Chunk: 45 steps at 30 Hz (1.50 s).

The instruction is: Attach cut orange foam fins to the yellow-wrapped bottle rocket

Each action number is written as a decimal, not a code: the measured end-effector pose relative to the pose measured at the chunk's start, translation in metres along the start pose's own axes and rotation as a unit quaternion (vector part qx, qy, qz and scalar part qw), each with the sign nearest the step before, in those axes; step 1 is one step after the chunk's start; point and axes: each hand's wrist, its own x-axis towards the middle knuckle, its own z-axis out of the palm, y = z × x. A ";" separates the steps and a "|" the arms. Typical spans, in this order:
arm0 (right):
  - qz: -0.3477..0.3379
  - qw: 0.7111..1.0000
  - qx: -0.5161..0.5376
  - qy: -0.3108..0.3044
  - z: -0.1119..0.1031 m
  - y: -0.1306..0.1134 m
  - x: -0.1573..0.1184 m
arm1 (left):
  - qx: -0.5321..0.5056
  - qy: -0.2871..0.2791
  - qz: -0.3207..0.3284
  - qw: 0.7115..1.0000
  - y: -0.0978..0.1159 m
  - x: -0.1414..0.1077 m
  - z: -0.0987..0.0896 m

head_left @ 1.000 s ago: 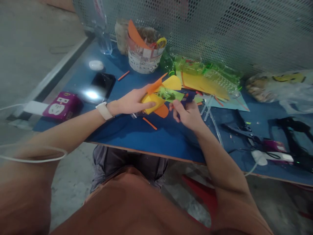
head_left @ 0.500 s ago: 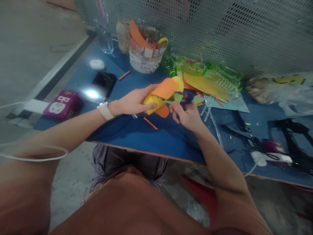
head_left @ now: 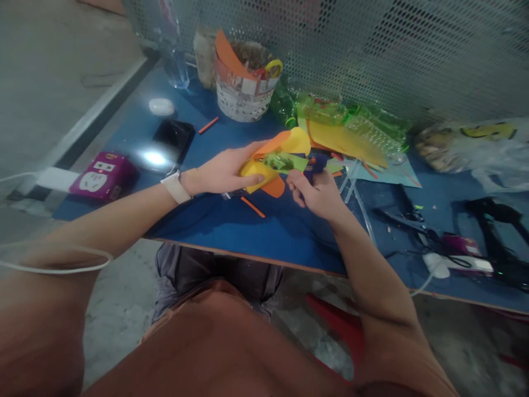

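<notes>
My left hand [head_left: 231, 170] is closed round a flower-like piece [head_left: 258, 173] with yellow and orange petals. Its thumb presses on a yellow petal, and a crumpled green part [head_left: 279, 161] shows in the middle. Close by on the right, my right hand [head_left: 312, 190] is wrapped round a dark blue glue gun [head_left: 314, 165], which points left at the flower. A light green strip [head_left: 297, 162] lies between gun and flower; whether the gun's tip touches it I cannot tell. An orange strip [head_left: 253, 207] lies on the blue table [head_left: 231, 234] below the flower.
Behind stand a woven basket [head_left: 243, 102] and green plastic bottles [head_left: 367, 124] by coloured sheets [head_left: 345, 144]. Left are a phone [head_left: 173, 138], white case [head_left: 161, 106] and purple socket block [head_left: 101, 176]. Clear sticks [head_left: 363, 212], cables and a plastic bag [head_left: 496, 160] lie right.
The upper orange petal has tilted back in my left hand, so the green middle and more of the yellow petal now show. My right hand has barely moved.
</notes>
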 end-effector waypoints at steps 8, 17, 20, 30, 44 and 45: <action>-0.004 1.000 0.002 0.000 0.000 0.005 0.000 | -0.003 0.001 0.014 1.000 -0.003 0.000 0.002; -0.001 1.000 0.007 0.007 -0.001 0.001 0.000 | 0.070 -0.022 -0.054 0.996 0.001 0.003 0.000; 0.000 1.000 0.004 0.014 -0.003 0.003 0.001 | 0.076 -0.033 -0.061 0.995 0.003 0.003 -0.001; 0.003 0.999 -0.020 0.030 -0.007 0.004 0.000 | 0.056 -0.024 -0.040 0.997 0.007 0.003 -0.002; 0.005 0.998 0.038 0.045 -0.009 0.004 0.004 | 0.041 -0.024 -0.042 0.998 0.009 0.003 -0.002; 0.006 0.998 0.040 0.045 -0.009 0.003 0.005 | 0.041 -0.022 -0.042 0.998 0.009 0.003 -0.002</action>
